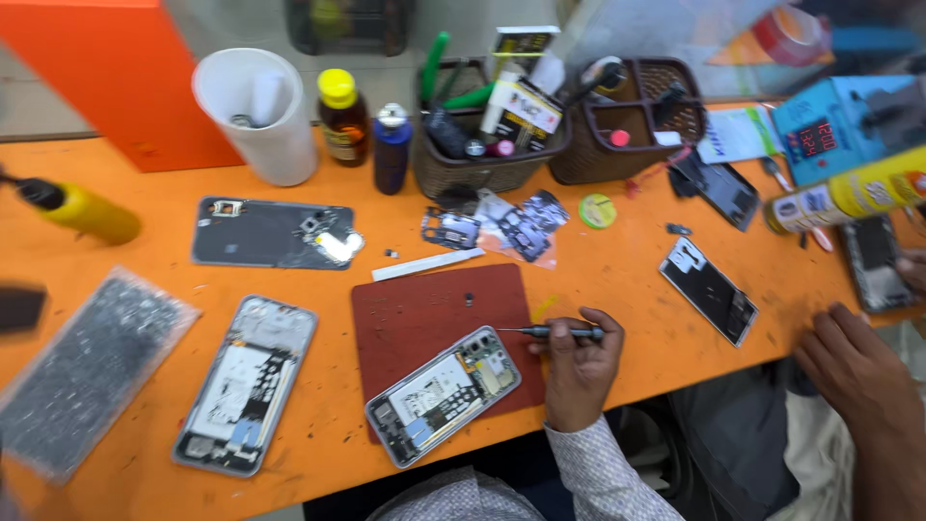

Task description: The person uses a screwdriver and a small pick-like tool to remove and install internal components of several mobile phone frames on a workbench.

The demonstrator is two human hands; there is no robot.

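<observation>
My right hand (579,371) is shut on a thin screwdriver (550,332) held level, its tip pointing left at the top corner of an opened phone (444,394). That phone lies face down, circuit boards showing, at an angle on a dark red mat (424,309) near the front edge of the orange table (598,265). A patterned sleeve runs from this hand to the bottom of the view. My left hand is out of view.
A second opened phone (246,384) and a dark back cover (270,233) lie to the left. At the back stand a white cup (256,116), two bottles and two baskets (482,164). Another person's hand (849,362) rests at the right, below a yellow spray can (849,198).
</observation>
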